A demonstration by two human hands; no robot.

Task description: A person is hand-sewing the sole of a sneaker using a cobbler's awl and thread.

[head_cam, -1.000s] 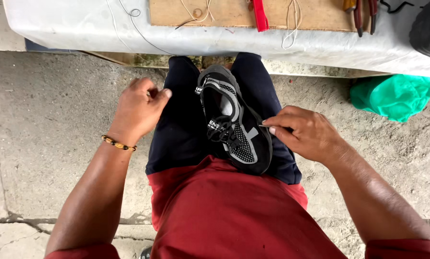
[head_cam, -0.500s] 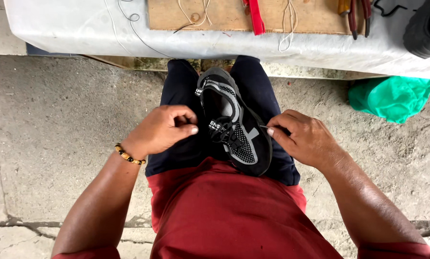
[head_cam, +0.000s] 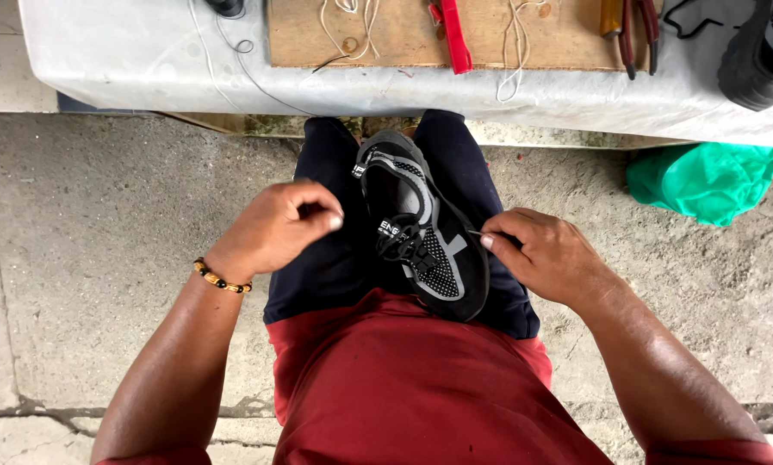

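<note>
A black and grey sneaker (head_cam: 421, 226) lies wedged between my knees on dark trousers, its toe towards me and its laces bunched in the middle. My right hand (head_cam: 548, 257) rests against the shoe's right edge, with thumb and forefinger pinched on a thin needle (head_cam: 474, 232) that points at the sole seam. My left hand (head_cam: 276, 226) hovers just left of the shoe with its fingertips pinched together. I see nothing between them. A beaded bracelet (head_cam: 221, 277) sits on that wrist.
A table covered in a white sheet (head_cam: 145, 60) stands ahead, with a wooden board (head_cam: 386, 34), loose string, a red-handled tool (head_cam: 455, 34) and pliers (head_cam: 638, 30) on it. Another dark shoe (head_cam: 761, 56) sits at its right end. A green bag (head_cam: 705, 182) lies on the concrete floor.
My left hand has come in from the left knee towards the shoe and closed its fingertips. My right hand has stayed at the shoe's right edge.
</note>
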